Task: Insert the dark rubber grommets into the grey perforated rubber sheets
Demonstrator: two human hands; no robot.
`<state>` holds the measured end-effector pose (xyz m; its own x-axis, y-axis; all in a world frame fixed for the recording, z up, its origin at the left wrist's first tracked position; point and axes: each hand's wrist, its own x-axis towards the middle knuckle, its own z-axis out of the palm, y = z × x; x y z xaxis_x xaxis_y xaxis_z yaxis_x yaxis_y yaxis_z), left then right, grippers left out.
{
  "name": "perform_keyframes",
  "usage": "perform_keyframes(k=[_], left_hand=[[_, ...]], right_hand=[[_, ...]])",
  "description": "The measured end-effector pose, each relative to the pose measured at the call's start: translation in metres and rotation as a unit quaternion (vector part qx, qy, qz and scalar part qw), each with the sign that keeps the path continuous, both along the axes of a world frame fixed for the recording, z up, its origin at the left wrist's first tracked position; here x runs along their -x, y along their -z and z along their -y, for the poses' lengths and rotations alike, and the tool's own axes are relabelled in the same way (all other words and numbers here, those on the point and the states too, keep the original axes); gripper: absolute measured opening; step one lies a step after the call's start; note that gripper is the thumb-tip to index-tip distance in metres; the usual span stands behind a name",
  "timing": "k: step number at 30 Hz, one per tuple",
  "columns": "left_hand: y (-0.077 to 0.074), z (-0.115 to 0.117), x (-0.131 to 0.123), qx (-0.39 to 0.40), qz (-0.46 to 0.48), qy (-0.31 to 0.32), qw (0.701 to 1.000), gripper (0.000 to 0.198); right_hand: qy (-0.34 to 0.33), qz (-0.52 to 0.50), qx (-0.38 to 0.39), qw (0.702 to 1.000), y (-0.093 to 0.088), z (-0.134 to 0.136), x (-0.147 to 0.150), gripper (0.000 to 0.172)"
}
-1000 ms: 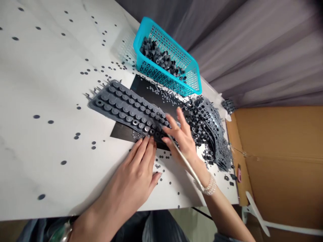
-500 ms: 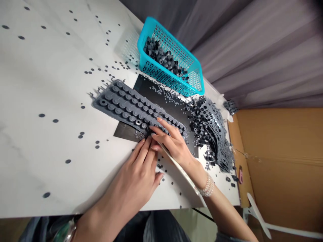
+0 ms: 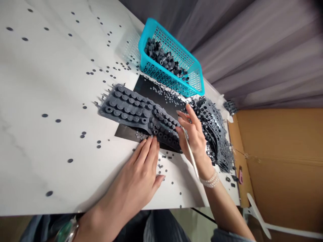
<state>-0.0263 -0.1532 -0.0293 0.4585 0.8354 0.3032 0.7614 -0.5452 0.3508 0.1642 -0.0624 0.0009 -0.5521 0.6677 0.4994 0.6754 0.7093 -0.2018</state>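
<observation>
A long grey rubber sheet (image 3: pixel 128 104) with rows of round raised caps lies across a dark flat plate (image 3: pixel 131 132). Near its middle the sheet buckles, and its right part bends at another angle. My left hand (image 3: pixel 141 171) rests flat, fingers stretched out, their tips at the sheet's near edge. Over the sheet's right end is my right hand (image 3: pixel 193 141), its fingers closed on a thin white stick (image 3: pixel 192 158) that slants down toward the wrist. What the stick's far tip looks like is hidden by the fingers.
A turquoise basket (image 3: pixel 170 72) of grey rubber pieces stands behind the plate. To the right is a heap of punched grey sheets (image 3: pixel 217 134) and loose pieces. Small dark discs are scattered over the white table (image 3: pixel 32 158). A cardboard box (image 3: pixel 282 144) stands beyond the right edge.
My right hand has lifted away from my left fingertips and moved right with the stick. The sheet has buckled at its middle and shifted slightly right. My left hand stays nearly in place.
</observation>
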Motion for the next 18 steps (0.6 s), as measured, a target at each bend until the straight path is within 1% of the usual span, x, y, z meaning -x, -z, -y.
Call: perform_keyframes(k=[2,5,8,10,12,15,18], left_hand=[[-0.001,0.000,0.000,-0.003,-0.006,0.001,1.000,0.066],[-0.003,0.000,0.000,-0.035,-0.006,-0.004,0.999,0.056],[-0.004,-0.002,0.003,-0.060,0.002,-0.042,0.997,0.048],[-0.004,-0.004,0.005,-0.048,-0.009,-0.075,0.996,0.051],[-0.004,-0.006,0.005,-0.030,-0.026,-0.087,0.995,0.056],[-0.005,-0.006,0.001,-0.013,-0.035,-0.074,0.997,0.058],[-0.006,-0.005,-0.005,0.000,-0.024,-0.054,0.998,0.052]], right_hand=[[0.005,0.011,0.018,1.000,-0.003,0.002,0.001,0.028],[-0.005,0.033,0.028,0.999,-0.005,0.008,0.007,0.022],[0.009,0.037,0.041,0.998,-0.004,0.015,0.012,0.024],[0.029,0.033,0.055,0.998,-0.004,0.019,0.015,0.028],[0.043,0.020,0.062,0.997,-0.006,0.023,0.017,0.028],[0.032,0.003,0.058,0.998,-0.007,0.026,0.019,0.026],[-0.007,0.001,0.042,0.999,-0.008,0.027,0.020,0.026]])
